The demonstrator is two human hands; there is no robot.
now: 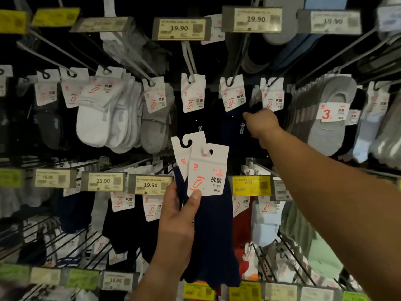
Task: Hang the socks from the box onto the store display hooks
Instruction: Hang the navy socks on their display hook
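My left hand (178,216) grips two packs of navy socks (213,235) by their white hanger cards (206,170), thumb pressed on the front card, held up before the display. My right hand (261,123) reaches up and forward to a dark sock pack (271,98) hanging on a metal hook (280,77) in the upper row; its fingers lie behind the pack, so the grip is hidden. Two more dark packs (232,96) hang on neighbouring hooks to the left. The box is out of view.
Rows of long metal hooks (134,64) stick out toward me, carrying white (102,118), grey (155,122) and pale blue socks (364,135). Price tags (180,28) sit at the hook ends. Lower hooks (288,253) hold red, green and light blue socks.
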